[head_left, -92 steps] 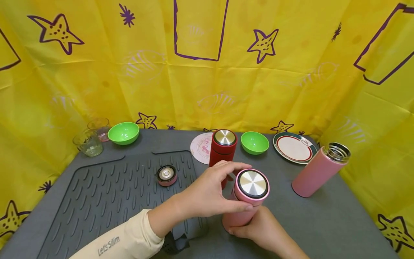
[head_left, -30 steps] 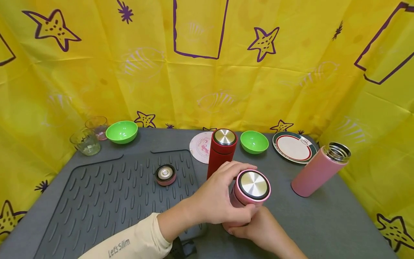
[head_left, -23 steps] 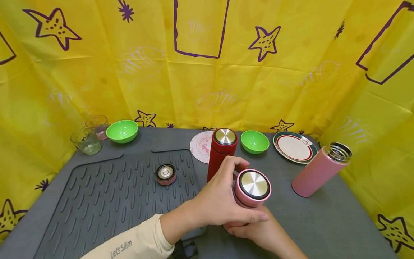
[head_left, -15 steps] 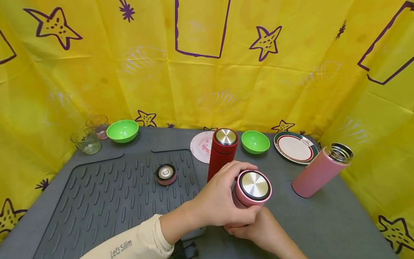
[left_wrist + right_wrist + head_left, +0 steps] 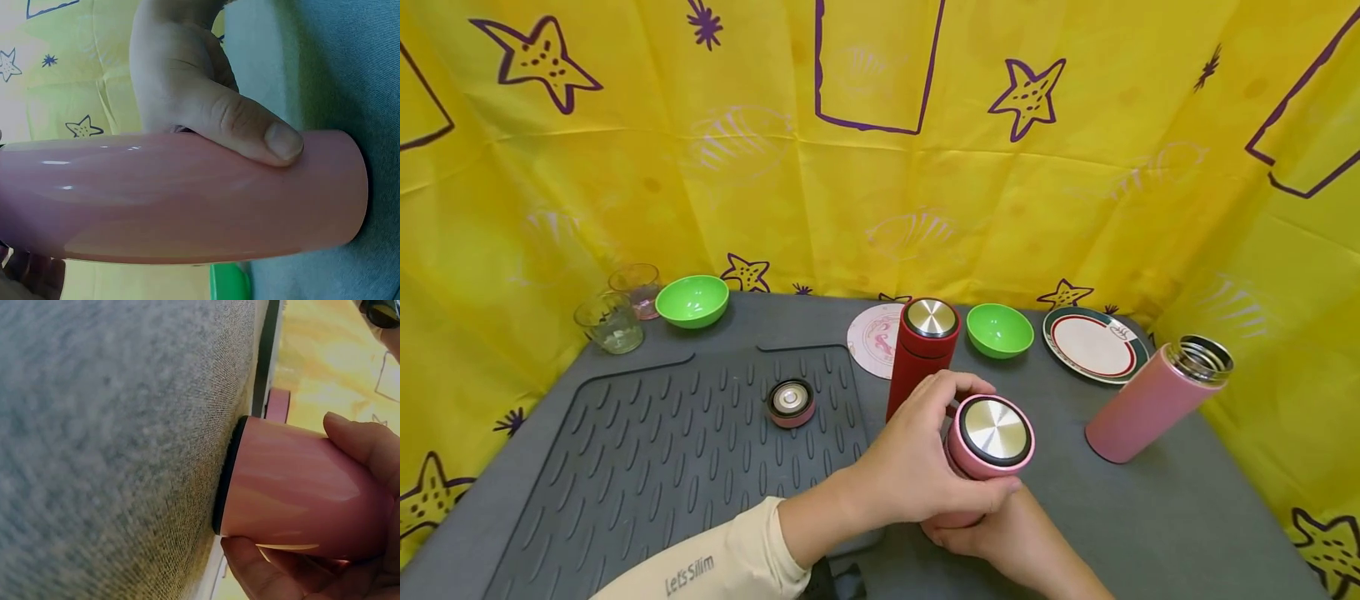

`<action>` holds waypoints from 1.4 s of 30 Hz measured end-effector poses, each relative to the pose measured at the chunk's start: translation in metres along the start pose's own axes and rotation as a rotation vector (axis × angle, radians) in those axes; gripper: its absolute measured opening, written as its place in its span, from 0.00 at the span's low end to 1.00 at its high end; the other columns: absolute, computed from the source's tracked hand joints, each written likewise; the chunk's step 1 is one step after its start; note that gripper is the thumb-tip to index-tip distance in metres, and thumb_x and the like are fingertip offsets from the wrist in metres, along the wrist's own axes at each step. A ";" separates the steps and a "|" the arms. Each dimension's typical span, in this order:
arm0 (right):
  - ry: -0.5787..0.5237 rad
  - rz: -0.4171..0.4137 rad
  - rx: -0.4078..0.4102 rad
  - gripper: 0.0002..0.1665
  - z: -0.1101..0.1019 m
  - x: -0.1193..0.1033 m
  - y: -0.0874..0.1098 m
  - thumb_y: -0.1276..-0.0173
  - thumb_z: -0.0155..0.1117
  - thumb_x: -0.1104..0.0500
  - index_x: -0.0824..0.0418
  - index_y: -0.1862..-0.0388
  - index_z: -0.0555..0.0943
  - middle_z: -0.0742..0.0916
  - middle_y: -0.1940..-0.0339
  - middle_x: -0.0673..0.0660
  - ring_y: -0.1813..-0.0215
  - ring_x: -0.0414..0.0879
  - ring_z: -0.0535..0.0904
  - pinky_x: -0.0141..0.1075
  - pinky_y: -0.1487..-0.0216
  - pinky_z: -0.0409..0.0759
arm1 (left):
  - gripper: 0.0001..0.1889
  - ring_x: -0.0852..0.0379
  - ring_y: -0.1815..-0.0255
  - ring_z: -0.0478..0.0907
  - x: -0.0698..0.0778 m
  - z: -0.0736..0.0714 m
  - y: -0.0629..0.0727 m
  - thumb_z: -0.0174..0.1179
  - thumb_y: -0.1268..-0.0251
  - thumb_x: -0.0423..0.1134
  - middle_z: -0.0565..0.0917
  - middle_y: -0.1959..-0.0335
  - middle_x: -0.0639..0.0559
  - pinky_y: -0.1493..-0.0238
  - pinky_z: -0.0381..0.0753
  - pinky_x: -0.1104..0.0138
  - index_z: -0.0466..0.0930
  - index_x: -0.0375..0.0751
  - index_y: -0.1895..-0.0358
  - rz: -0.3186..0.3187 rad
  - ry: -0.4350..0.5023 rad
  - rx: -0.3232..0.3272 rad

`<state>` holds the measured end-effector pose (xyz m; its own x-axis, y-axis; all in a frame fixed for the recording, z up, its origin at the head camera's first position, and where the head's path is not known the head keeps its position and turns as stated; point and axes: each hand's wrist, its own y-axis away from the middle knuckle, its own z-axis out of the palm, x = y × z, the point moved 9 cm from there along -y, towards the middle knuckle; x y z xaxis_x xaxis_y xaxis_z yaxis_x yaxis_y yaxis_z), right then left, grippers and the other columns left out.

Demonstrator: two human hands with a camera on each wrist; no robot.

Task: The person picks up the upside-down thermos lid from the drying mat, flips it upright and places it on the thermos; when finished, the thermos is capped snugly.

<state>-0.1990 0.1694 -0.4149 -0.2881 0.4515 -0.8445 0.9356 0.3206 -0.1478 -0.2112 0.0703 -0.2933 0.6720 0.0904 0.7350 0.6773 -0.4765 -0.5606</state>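
Observation:
A pink thermos (image 5: 187, 200) stands upright on the grey table, its lid (image 5: 997, 431) topped by a silver disc. My left hand (image 5: 913, 454) curls round the lid from the left, the thumb along the near side and the fingers at the far side. Lower down, my right hand (image 5: 1011, 542) grips the thermos body near its base; the right wrist view shows thumb and fingers on either side of it. A red thermos (image 5: 921, 362) with its lid on stands just behind my left hand, partly covered by it.
An open pink thermos (image 5: 1150, 408) stands at the right. An upturned lid (image 5: 791, 404) lies on the dark drying mat (image 5: 647, 450). Along the back are two glasses (image 5: 610, 325), green bowls (image 5: 692, 302) (image 5: 999, 331), a pink round mat (image 5: 874, 340) and a plate (image 5: 1090, 342).
My left fingers and thumb loosened from the lid about 0.8 s ago and have closed round it again. My right hand has kept its hold on the thermos. The head view has shifted slightly.

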 end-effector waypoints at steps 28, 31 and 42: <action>-0.030 -0.024 -0.012 0.34 -0.001 0.001 0.000 0.54 0.84 0.56 0.50 0.48 0.77 0.84 0.56 0.42 0.56 0.41 0.80 0.35 0.51 0.78 | 0.38 0.62 0.42 0.66 -0.004 0.005 0.004 0.71 0.52 0.41 0.74 0.43 0.60 0.44 0.73 0.66 0.66 0.50 0.34 0.038 0.086 -0.076; 0.012 -0.038 0.003 0.34 -0.004 0.000 0.002 0.54 0.84 0.56 0.52 0.49 0.77 0.83 0.57 0.42 0.57 0.40 0.79 0.35 0.55 0.78 | 0.42 0.63 0.39 0.65 -0.008 0.010 0.005 0.75 0.53 0.42 0.70 0.42 0.60 0.43 0.72 0.66 0.61 0.53 0.34 -0.033 0.142 -0.079; -0.010 -0.008 -0.022 0.33 0.001 0.003 -0.001 0.55 0.84 0.55 0.51 0.50 0.77 0.84 0.57 0.42 0.57 0.41 0.80 0.35 0.53 0.78 | 0.33 0.64 0.47 0.69 -0.005 -0.001 0.003 0.74 0.55 0.42 0.76 0.48 0.61 0.50 0.75 0.69 0.71 0.49 0.42 0.016 0.046 0.025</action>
<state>-0.2008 0.1694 -0.4182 -0.2931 0.4407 -0.8484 0.9287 0.3422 -0.1431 -0.2127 0.0676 -0.2989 0.6686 0.0428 0.7424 0.6745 -0.4553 -0.5812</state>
